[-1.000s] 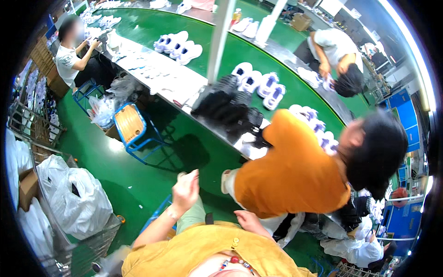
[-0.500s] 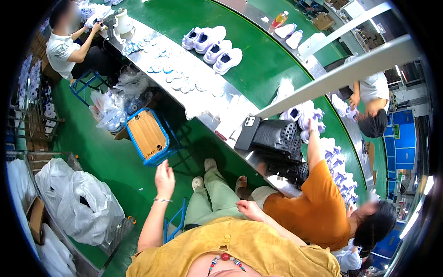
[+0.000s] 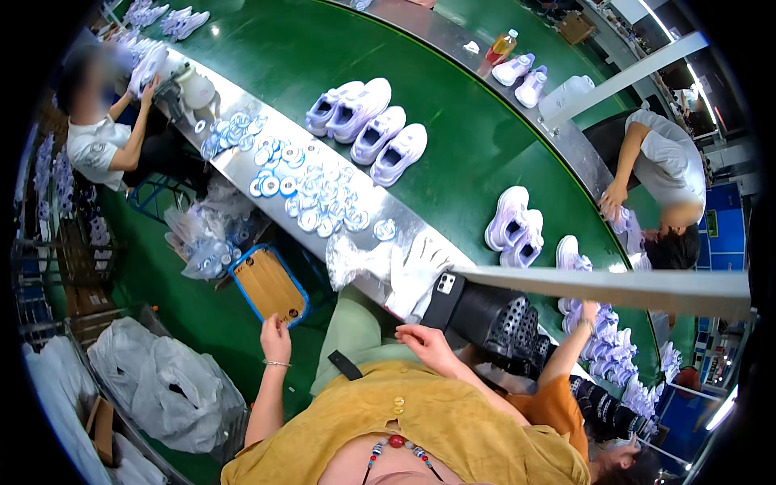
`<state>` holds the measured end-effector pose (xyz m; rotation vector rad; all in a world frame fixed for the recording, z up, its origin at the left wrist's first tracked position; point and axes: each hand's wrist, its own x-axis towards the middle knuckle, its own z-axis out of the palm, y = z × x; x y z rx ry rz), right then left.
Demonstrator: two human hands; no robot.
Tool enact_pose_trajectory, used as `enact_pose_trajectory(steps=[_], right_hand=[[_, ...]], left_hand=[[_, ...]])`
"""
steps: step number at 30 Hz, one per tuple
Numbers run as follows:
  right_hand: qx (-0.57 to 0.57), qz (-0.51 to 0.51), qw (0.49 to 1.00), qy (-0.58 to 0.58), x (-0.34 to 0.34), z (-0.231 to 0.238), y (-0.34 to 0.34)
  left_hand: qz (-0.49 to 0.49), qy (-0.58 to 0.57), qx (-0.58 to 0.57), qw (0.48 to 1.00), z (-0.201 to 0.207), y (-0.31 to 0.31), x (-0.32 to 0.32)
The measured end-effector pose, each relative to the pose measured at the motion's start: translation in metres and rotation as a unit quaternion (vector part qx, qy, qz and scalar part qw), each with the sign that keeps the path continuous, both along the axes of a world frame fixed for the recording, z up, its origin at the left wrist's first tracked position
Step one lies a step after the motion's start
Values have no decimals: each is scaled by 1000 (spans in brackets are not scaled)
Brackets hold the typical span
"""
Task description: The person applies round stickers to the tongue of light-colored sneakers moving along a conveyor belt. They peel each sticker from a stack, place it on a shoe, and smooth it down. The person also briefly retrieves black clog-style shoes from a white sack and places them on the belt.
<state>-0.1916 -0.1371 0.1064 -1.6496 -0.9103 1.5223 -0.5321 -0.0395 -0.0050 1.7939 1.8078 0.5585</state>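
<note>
My left hand point(image 3: 276, 339) hangs low on the left, fingers loosely bent, with nothing visible in it. In the picture it overlaps the near corner of a stool point(image 3: 269, 283) with a wooden seat and blue frame; whether it touches cannot be told. My right hand point(image 3: 430, 346) is held before my waist, fingers apart and holding nothing. Just beyond it, at the metal bench edge, are a black phone point(image 3: 444, 301) and black perforated containers point(image 3: 495, 317). Crumpled clear plastic point(image 3: 353, 263) and white glove-like items point(image 3: 419, 265) lie alongside.
Round blue-and-white discs point(image 3: 311, 194) spread over the metal bench point(image 3: 242, 166). White-lilac shoes point(image 3: 368, 129) stand on the green belt. An orange-sleeved co-worker's arm point(image 3: 566, 356) reaches in at right; a white-shirted person point(image 3: 101, 149) holds a shoe at far left. A large plastic bag point(image 3: 166, 384) sits lower left.
My body has moved closer to the bench, and the view has shifted. My right hand has risen from my waist toward the bench, its fingers spreading. The orange-sleeved co-worker now appears farther right and lower.
</note>
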Motion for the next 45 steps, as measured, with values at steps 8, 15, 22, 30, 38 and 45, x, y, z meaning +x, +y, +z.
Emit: enact_pose_trajectory(steps=[8, 15, 22, 30, 38, 45], right_hand=[[145, -74, 979, -123, 9, 12, 134], [238, -110, 926, -270, 13, -13, 313], [295, -44, 878, -375, 18, -51, 396], [308, -273, 841, -351, 43, -37, 370], [225, -208, 892, -332, -13, -73, 364], [212, -221, 885, -349, -16, -72, 386]], left_hand=[[-231, -11, 184, 955, 118, 265, 107], [-410, 24, 236, 880, 61, 441, 188], [-491, 23, 216, 843, 37, 491, 189], [-414, -68, 216, 882, 31, 538, 145], [-486, 193, 63, 850, 5, 551, 220], [-388, -318, -180, 846, 13, 567, 170]])
